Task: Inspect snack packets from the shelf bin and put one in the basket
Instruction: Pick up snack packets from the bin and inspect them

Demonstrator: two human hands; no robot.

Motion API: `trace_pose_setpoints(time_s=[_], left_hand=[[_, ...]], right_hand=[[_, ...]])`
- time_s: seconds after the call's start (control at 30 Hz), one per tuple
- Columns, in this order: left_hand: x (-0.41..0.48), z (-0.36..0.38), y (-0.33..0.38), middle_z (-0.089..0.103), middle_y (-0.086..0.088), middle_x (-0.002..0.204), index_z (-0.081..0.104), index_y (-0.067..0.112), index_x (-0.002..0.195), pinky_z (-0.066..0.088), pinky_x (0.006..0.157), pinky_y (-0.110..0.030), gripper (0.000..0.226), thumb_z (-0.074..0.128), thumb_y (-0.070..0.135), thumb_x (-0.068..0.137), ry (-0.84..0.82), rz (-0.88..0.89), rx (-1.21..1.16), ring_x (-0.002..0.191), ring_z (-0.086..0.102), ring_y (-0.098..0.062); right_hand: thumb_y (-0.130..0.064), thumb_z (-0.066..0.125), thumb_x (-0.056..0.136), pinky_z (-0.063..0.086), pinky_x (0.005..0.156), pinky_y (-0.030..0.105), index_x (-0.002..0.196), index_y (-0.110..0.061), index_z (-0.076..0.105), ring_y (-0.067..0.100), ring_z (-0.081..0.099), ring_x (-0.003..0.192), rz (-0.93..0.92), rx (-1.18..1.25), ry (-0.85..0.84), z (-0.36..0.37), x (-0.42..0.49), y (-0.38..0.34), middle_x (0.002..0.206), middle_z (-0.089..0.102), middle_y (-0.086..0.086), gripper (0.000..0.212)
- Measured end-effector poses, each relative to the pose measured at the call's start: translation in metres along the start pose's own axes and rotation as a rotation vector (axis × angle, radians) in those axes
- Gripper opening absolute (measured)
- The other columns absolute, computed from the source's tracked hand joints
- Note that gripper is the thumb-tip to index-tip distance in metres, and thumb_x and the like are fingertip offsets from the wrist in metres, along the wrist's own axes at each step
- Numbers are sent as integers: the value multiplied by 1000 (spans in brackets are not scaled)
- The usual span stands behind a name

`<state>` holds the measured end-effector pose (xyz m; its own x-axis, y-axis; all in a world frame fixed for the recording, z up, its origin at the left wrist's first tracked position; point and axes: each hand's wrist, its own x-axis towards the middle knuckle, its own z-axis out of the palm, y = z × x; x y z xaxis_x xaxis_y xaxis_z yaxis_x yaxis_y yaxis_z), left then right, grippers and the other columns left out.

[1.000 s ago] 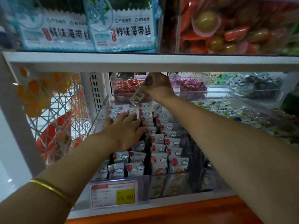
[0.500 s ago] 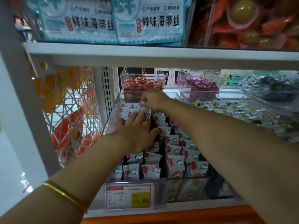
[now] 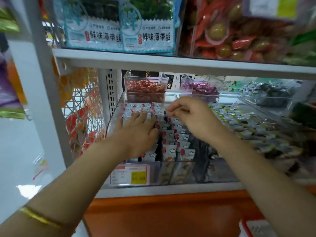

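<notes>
While both hands reach into the clear bin point(image 3: 111, 124) on the lower shelf point(image 3: 162, 188), the snack packets point(image 3: 172, 149) stand inside it in tight rows, white with red dots. The left hand point(image 3: 136, 132) lies palm down on the left rows, its fingers straight and spread, pressing on the packet tops without gripping any. The right hand point(image 3: 193, 117) hovers over the back of the middle row, its fingers curled, with thumb and forefinger drawn together near a packet edge; blur hides whether they actually pinch one. A price tag point(image 3: 130, 174) hangs on the bin's front wall. A gold bangle point(image 3: 39, 218) circles the left wrist.
</notes>
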<state>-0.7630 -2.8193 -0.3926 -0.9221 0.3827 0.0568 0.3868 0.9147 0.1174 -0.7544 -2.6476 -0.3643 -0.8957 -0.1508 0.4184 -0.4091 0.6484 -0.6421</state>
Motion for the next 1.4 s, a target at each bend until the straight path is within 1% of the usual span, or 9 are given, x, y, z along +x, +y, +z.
trace_pose_setpoints(time_s=[0.23, 0.37, 0.53, 0.7, 0.83, 0.97, 1.13, 1.27, 1.4], left_hand=[[-35, 21, 8, -15, 3, 157, -2, 24, 150, -2, 112, -61, 54, 9, 41, 100, -92, -15, 182, 143, -17, -17], [-37, 24, 4, -13, 4, 158, -3, 26, 150, -3, 112, -58, 54, 8, 42, 99, -33, -58, 176, 144, -14, -16], [-35, 32, 4, -11, 4, 158, -2, 27, 149, -3, 113, -58, 53, 9, 41, 99, 18, -56, 131, 144, -13, -15], [-33, 31, 3, -7, 6, 158, 1, 31, 149, -4, 112, -57, 55, 9, 44, 96, 57, -31, 70, 144, -12, -14], [-36, 27, 6, -4, 7, 158, 6, 32, 149, -7, 114, -53, 54, 14, 44, 97, 119, -18, -52, 144, -10, -13], [-41, 14, 21, 26, 0, 153, 33, 22, 144, 14, 116, -40, 50, 29, 39, 97, 374, 70, -276, 141, 19, -18], [-48, 4, 42, 59, 11, 107, 53, 23, 128, 43, 70, -4, 38, 44, 34, 93, 408, 100, -697, 90, 55, 2], [-45, 6, 46, 65, -3, 83, 63, 16, 105, 47, 51, -12, 18, 49, 20, 94, 396, 0, -1071, 63, 61, -3], [-42, 4, 46, 63, -5, 81, 62, 14, 92, 49, 50, -17, 15, 49, 21, 95, 372, -143, -1390, 61, 63, -10]], right_hand=[[-8, 57, 91, 43, 72, 10, 104, -15, 69, 6, 55, 87, -45, -175, -27, 4, -55, -3, 101, 67, -2, 19], [-26, 56, 92, 40, 83, 31, 109, -18, 67, 20, 45, 106, -135, -523, -47, 15, -53, -1, 103, 66, -1, 22], [-38, 58, 89, 26, 77, 33, 99, -23, 69, 16, 37, 99, -227, -758, -25, 27, -49, 2, 95, 62, -8, 22], [-31, 61, 88, 31, 75, 29, 84, -22, 66, 11, 38, 91, -175, -448, -26, 18, -45, 1, 86, 57, -13, 11], [-17, 57, 91, 39, 65, 12, 85, -14, 60, 1, 50, 73, -124, -110, 85, 0, -50, -1, 78, 54, -12, 7], [-13, 54, 93, 45, 56, 12, 79, -18, 55, 1, 55, 64, -53, 133, 302, -19, -59, 3, 79, 60, -3, 14], [-9, 50, 95, 55, 53, 26, 87, -4, 56, 8, 59, 53, 164, 525, 405, -31, -67, 13, 77, 61, 6, 12], [-7, 51, 94, 54, 51, 23, 86, -1, 59, 11, 62, 52, 265, 802, 358, -31, -70, 16, 65, 66, 3, 14], [-17, 59, 87, 49, 46, 21, 79, -4, 61, 11, 59, 50, 310, 924, 214, -31, -72, 17, 60, 65, -1, 16]])
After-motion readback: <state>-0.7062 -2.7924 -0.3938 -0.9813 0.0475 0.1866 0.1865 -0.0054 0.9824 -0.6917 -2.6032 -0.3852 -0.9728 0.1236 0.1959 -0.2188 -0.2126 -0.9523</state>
